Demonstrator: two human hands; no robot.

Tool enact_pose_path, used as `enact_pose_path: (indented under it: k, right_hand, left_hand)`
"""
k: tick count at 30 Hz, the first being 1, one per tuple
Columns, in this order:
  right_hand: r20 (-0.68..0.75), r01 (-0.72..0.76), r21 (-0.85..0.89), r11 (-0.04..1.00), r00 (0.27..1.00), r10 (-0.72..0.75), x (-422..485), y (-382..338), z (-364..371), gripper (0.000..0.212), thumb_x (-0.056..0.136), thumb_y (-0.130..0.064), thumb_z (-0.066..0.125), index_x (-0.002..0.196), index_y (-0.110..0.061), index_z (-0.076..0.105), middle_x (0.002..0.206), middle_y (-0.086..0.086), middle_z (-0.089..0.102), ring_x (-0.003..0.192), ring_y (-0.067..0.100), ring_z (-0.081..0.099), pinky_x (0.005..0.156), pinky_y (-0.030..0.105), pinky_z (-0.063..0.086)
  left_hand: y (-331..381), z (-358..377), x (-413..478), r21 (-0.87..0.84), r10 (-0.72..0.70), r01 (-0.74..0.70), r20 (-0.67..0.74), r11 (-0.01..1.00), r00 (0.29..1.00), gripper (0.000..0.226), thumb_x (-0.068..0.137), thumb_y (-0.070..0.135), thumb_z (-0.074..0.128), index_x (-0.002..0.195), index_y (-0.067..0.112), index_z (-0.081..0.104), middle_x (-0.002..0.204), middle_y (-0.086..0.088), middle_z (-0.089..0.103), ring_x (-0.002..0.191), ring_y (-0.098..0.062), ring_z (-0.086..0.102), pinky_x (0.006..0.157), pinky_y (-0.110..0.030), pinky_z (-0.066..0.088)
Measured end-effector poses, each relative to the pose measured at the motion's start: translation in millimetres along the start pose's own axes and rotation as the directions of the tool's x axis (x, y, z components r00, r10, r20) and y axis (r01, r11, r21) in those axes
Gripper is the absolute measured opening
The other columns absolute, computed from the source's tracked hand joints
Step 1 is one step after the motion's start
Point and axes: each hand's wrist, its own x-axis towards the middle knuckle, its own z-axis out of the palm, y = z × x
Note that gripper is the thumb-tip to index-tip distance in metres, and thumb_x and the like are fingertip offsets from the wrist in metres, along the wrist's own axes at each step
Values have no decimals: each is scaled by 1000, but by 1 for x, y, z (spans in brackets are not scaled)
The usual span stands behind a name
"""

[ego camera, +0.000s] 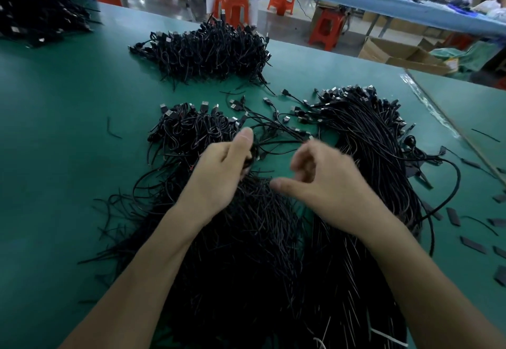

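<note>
Pinching a thin black plastic-sheathed USB cable (pixel 276 143), left hand (pixel 219 173) holds firm; right hand (pixel 323 181) blurred, grip unreadable. Risk: strand snags black cable heap (pixel 369 135) at two o'clock, tangling.

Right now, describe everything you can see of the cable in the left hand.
The cable is thin, black, rubbery-looking, bent into loose loops. The left hand grips the loops, thumb up. Strands arc toward the blurred right hand; whether that hand holds them is unclear. It sits over the green table among similar cables.
</note>
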Motion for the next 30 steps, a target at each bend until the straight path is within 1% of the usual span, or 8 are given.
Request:
enact_pose_path:
  k: [5, 11, 16, 22, 23, 24, 25, 30]
  right_hand:
    - [307, -79, -186, 979, 942, 134, -9, 0, 34, 36, 89, -53, 66, 81, -19, 70, 73, -3, 69, 64, 12, 65, 58, 28, 56]
    - [321, -99, -253, 962, 930, 180, -7, -7, 48, 29, 86, -36, 67, 75, -10, 69, 77, 9, 66, 69, 28, 64, 66, 45, 60]
    - [338, -108, -259, 960, 921, 195, -6, -8, 46, 24, 84, -29, 63, 74, -8, 68, 77, 13, 66, 67, 30, 62, 62, 45, 59]
    - [376, -121, -299, 947, 897, 234, -5, -11, 51, 25, 87, -33, 68, 86, -8, 66, 91, 12, 62, 84, 35, 62, 79, 44, 59]
    - [381, -123, -300, 946, 894, 237, -5, -11, 50, 25, 88, -32, 67, 87, -8, 66, 92, 13, 61, 85, 35, 61, 79, 44, 59]
    - [382, -128, -294, 947, 892, 240, -5, -11, 50, 25, 89, -31, 66, 86, -7, 65, 91, 14, 61, 84, 36, 61, 78, 45, 59]
    - [378, -135, -283, 950, 894, 240, -5, -11, 48, 25, 90, -30, 65, 85, -5, 65, 90, 15, 61, 83, 36, 61, 76, 44, 59]
    - [340, -133, -238, 962, 917, 211, -6, -13, 40, 19, 90, -28, 63, 80, -14, 70, 85, 11, 66, 78, 32, 64, 71, 44, 60]
  left_hand:
    - [-6, -5, 4, 156, 129, -111, -115, 982, 985, 67, 95, 64, 32, 62, 6, 37, 53, 0, 36, 46, -10, 36, 47, -21, 31]
    - [-12, -4, 4, 166, 129, -115, -80, 979, 988, 71, 101, 61, 30, 58, 9, 50, 40, 11, 39, 35, -6, 31, 43, -12, 32]
    - [-10, -1, 4, 119, 61, -50, -97, 992, 993, 64, 96, 69, 29, 45, 29, 29, 41, 8, 24, 43, -12, 22, 85, -32, 55]
    - [-1, 5, -2, -6, 32, -33, -103, 999, 994, 64, 105, 54, 24, 45, 31, 22, 47, 0, 23, 37, -3, 22, 81, -36, 36]
    - [0, 6, -2, -21, 21, -23, -105, 1000, 994, 61, 106, 53, 23, 50, 29, 21, 52, -9, 24, 34, -11, 47, 83, -38, 34]
    - [1, 6, -3, -32, 13, -16, -103, 999, 995, 60, 107, 51, 23, 54, 23, 21, 56, -11, 25, 76, 1, 23, 83, -38, 34]
    - [2, 6, -3, -38, 9, -13, -106, 999, 994, 59, 108, 48, 25, 55, 21, 20, 56, -11, 24, 46, 1, 20, 83, -37, 35]
    - [3, 4, 0, -16, 68, -70, -101, 997, 993, 55, 105, 49, 33, 57, 24, 21, 52, 7, 23, 47, -11, 18, 74, -34, 39]
